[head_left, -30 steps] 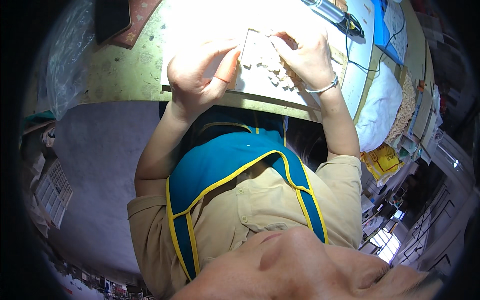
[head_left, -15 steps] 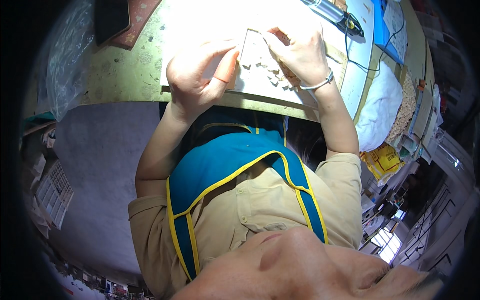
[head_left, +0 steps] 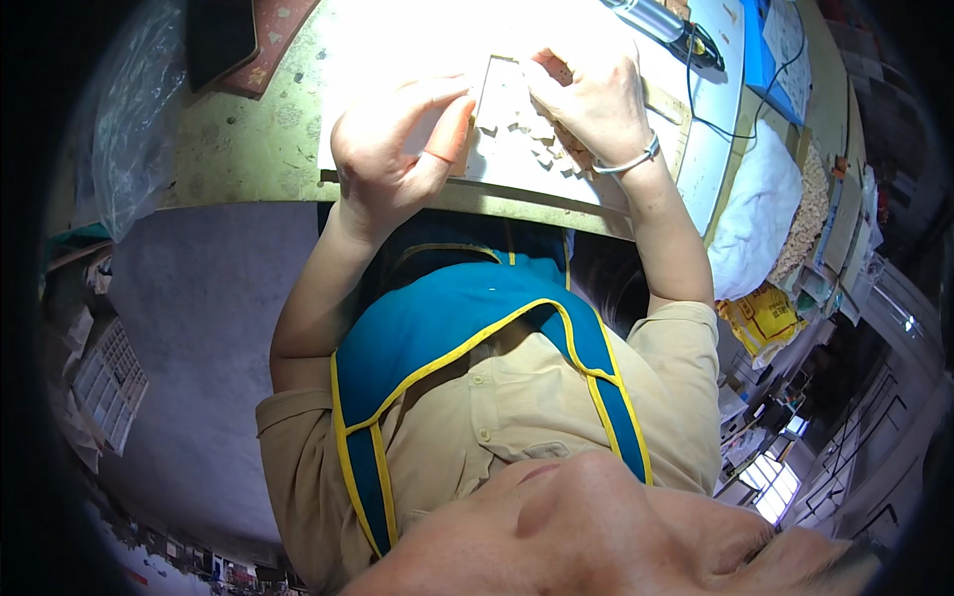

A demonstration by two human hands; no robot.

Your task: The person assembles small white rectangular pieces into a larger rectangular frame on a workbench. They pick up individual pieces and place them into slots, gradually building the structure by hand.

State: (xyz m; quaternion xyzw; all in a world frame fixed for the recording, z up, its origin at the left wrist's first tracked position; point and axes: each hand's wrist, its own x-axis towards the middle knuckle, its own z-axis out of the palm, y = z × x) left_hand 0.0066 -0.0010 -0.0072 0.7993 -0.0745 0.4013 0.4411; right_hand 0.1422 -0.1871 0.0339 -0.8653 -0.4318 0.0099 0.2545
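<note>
My left hand (head_left: 393, 139) hovers over the left side of a brightly lit white board (head_left: 497, 164), thumb and forefinger brought together. An orange covering, perhaps a finger cot, wraps the thumb. Glare washes out the fingertips, so anything between them cannot be made out. Opposite it, my right hand (head_left: 596, 94), with a pale band on the wrist, bends its fingers and thumb in a pinch above the board. What it holds, if anything, is hidden. Small pale wooden pieces (head_left: 547, 149) lie in a loose heap under and beside the right hand.
Beyond my right hand lies a silver and black cylindrical tool (head_left: 661, 25) with a black cord. Farther right are a blue folder (head_left: 765, 60) and a white cloth-like bundle (head_left: 757, 214). Clear plastic (head_left: 139, 119) and a dark flat object (head_left: 221, 40) sit at the left.
My right hand has shifted very slightly, its wrist turning a little. My left hand stays almost where it was, and the wooden pieces look the same.
</note>
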